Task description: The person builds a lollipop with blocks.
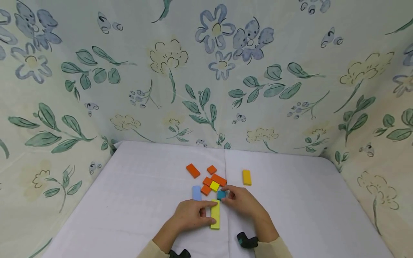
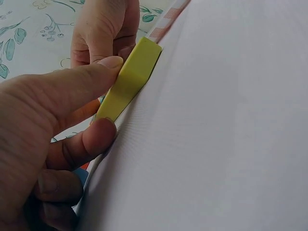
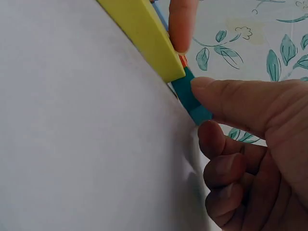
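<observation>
My left hand (image 1: 193, 215) pinches a long yellow-green block (image 1: 215, 215) lengthwise, index finger at its far end and thumb at its near end. The left wrist view shows the same block (image 2: 130, 79) close to the white cloth. My right hand (image 1: 242, 201) holds a small teal block (image 1: 221, 195) between thumb and index finger, just beyond the far end of the yellow-green one. Past the teal block lies a small yellow block (image 1: 214, 186), touching several orange blocks (image 1: 219, 180). A light blue block (image 1: 196, 192) lies just beyond my left hand.
A separate orange block (image 1: 193, 171) lies at the back left of the cluster, and a smaller orange one (image 1: 211, 169) behind it. An amber block (image 1: 246, 177) stands apart to the right. White cloth (image 1: 129, 200) covers the table; flowered fabric (image 1: 193, 118) hangs around it.
</observation>
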`<state>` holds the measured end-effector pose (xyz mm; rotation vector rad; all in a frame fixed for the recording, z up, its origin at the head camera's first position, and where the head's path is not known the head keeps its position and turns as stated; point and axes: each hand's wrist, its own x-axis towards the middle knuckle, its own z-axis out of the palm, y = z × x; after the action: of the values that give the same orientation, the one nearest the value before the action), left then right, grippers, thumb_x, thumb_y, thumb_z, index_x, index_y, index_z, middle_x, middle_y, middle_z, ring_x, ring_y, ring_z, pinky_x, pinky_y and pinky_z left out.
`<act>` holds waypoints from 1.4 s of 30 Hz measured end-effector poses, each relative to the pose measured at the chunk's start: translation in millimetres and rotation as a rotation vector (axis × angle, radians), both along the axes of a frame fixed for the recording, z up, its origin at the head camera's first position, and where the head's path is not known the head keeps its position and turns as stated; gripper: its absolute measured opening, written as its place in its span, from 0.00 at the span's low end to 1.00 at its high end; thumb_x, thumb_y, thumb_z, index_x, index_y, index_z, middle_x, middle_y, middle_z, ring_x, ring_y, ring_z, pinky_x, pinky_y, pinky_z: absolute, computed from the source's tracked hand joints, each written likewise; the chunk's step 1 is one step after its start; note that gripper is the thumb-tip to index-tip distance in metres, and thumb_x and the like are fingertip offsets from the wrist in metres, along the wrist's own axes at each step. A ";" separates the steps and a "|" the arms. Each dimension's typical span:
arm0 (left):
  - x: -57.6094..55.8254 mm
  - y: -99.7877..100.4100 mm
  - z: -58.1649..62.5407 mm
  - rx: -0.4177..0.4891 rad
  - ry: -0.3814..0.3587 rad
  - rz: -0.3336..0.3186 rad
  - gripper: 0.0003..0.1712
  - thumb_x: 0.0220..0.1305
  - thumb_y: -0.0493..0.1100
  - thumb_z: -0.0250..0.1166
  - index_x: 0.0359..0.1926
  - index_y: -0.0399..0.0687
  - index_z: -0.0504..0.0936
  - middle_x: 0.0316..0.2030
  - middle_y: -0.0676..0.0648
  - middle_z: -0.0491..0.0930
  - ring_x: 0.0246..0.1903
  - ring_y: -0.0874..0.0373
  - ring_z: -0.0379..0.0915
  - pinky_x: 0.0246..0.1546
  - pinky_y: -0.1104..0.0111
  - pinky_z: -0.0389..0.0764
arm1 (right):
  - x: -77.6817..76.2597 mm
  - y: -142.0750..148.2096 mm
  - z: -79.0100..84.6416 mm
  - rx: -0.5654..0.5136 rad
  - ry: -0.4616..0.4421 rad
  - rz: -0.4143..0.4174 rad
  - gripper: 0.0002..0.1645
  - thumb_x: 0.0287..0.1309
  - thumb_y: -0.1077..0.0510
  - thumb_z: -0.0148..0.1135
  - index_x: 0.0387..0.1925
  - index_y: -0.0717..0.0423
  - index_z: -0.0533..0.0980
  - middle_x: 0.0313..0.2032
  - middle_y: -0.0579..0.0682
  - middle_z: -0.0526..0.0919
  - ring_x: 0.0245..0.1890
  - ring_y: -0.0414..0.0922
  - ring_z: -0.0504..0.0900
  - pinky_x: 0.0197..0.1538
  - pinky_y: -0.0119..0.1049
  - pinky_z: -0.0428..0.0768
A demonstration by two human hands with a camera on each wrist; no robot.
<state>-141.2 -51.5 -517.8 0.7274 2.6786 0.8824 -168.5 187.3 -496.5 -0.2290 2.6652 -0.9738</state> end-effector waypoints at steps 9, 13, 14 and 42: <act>0.5 0.4 -2.6 0.011 0.018 0.007 0.31 0.56 0.69 0.71 0.61 0.74 0.82 0.18 0.68 0.71 0.18 0.72 0.63 0.24 0.74 0.62 | -0.7 0.8 -5.2 0.003 0.012 -0.069 0.10 0.67 0.49 0.66 0.48 0.40 0.80 0.27 0.45 0.76 0.27 0.43 0.73 0.32 0.36 0.70; 0.6 -0.1 -1.4 0.012 0.014 0.005 0.31 0.56 0.69 0.71 0.61 0.74 0.82 0.19 0.68 0.71 0.18 0.72 0.63 0.24 0.74 0.62 | -0.7 0.4 -4.8 -0.009 0.036 -0.054 0.07 0.67 0.50 0.66 0.46 0.40 0.81 0.26 0.45 0.75 0.27 0.43 0.73 0.31 0.36 0.70; 0.7 -0.2 -1.4 0.012 0.013 0.004 0.31 0.56 0.69 0.71 0.61 0.74 0.82 0.19 0.67 0.71 0.18 0.72 0.63 0.24 0.74 0.62 | -0.6 0.2 -4.9 -0.010 0.042 -0.049 0.07 0.67 0.51 0.66 0.46 0.40 0.81 0.26 0.45 0.75 0.27 0.43 0.73 0.31 0.35 0.70; -0.5 -1.0 -1.1 0.002 0.010 -0.013 0.31 0.58 0.68 0.70 0.62 0.74 0.81 0.19 0.68 0.71 0.18 0.72 0.63 0.24 0.74 0.61 | 0.3 -13.2 -10.0 0.045 0.089 -0.028 0.09 0.67 0.47 0.66 0.47 0.37 0.81 0.24 0.44 0.72 0.25 0.41 0.71 0.29 0.34 0.67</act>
<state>-141.7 -52.4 -518.9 0.7510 2.6786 0.8813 -168.1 174.1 -506.4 -0.2311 2.7745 -0.9315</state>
